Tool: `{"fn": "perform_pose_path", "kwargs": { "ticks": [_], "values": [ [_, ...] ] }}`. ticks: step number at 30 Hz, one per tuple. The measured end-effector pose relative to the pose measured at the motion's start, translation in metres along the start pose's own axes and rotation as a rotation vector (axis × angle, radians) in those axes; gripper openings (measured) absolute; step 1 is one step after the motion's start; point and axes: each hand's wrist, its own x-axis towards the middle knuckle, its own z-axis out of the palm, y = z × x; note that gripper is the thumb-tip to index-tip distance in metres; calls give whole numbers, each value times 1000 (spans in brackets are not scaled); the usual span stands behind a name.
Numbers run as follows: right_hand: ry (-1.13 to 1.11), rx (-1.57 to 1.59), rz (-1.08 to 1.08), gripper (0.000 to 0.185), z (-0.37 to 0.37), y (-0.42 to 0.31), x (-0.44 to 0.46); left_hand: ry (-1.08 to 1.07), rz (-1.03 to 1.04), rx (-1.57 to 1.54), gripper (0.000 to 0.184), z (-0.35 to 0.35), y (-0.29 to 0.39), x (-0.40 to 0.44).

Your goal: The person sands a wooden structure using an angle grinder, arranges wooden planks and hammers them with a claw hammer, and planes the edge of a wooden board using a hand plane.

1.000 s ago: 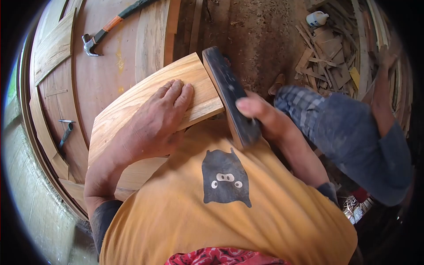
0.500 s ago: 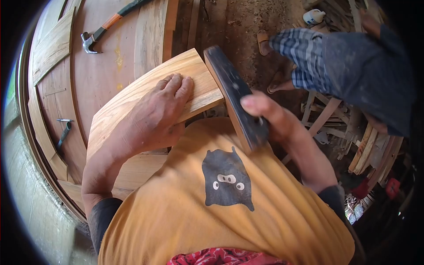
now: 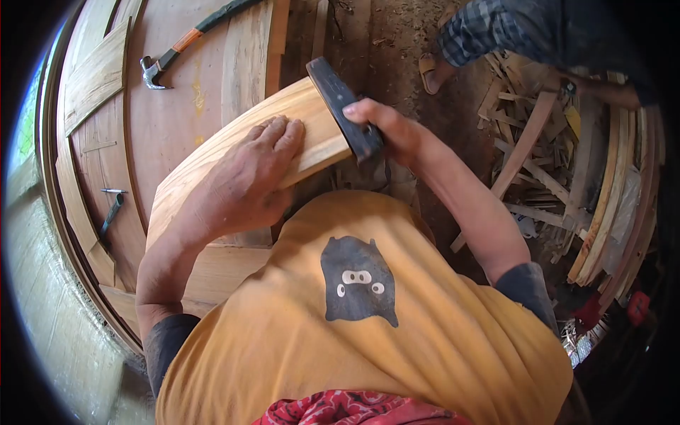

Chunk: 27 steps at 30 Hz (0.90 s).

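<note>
A light wooden board (image 3: 241, 127) with a curved far edge lies at an angle in front of my body. My left hand (image 3: 258, 159) rests on its top face, fingers extended side by side and pressing down. Against the board's right end stands a long dark block-like tool (image 3: 343, 110). My right hand (image 3: 393, 131) grips this tool near its close end, with the thumb on its dark face; the other fingers are hidden behind it.
A claw hammer (image 3: 173, 52) lies on the wooden panel at the upper left. A smaller tool (image 3: 111, 212) and a pen (image 3: 113, 190) lie further left. Another person (image 3: 496, 32) stands at the upper right, above scrap wood (image 3: 542, 170) and stacked strips (image 3: 608, 205).
The dark tool and my right hand have moved up and away from my body along the board's end. The other person has shifted toward the upper edge, uncovering more scrap wood.
</note>
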Motion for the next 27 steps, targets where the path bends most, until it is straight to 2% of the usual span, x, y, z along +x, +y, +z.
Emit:
{"fn": "perform_pose_path", "kwargs": {
  "ticks": [2, 5, 6, 9, 10, 12, 15, 19, 21, 23, 25, 26, 27],
  "values": [
    [47, 59, -30, 59, 2, -6, 12, 4, -29, 11, 79, -2, 0, 1],
    [75, 145, 55, 58, 4, 21, -8, -12, -43, 1, 81, -3, 5, 3],
    [118, 9, 84, 61, 12, 10, -34, -17, -60, -12, 82, -3, 4, 1],
    [42, -84, -113, 63, 24, -4, -51, 12, -21, 9, 83, 0, 0, 1],
    [15, -25, -21, 65, 13, 0, -37, -7, -38, -2, 83, -1, 0, 2],
    [-8, 29, 20, 66, -11, 3, 17, -35, -73, -17, 83, -3, 2, 3],
    [14, 29, 38, 66, -20, -8, 51, 58, -42, 73, 86, 4, -12, 2],
    [86, -43, 95, 68, -4, -1, 4, 26, -28, 81, 89, 0, -12, 0],
    [111, -60, -45, 60, 16, -4, -27, 7, -51, 67, 90, 0, -9, 1],
    [84, -20, -56, 56, 17, -8, -22, 1, -59, 76, 91, 0, -10, 1],
    [7, 86, 58, 56, 4, -13, 14, -7, -50, 102, 91, 0, -10, 0],
    [7, 136, 43, 58, -7, 0, 47, 10, -43, 102, 91, -3, -13, 2],
    [-52, -86, -118, 56, -30, 10, 63, 23, -37, 96, 90, -4, -15, 3]
  ]
}}
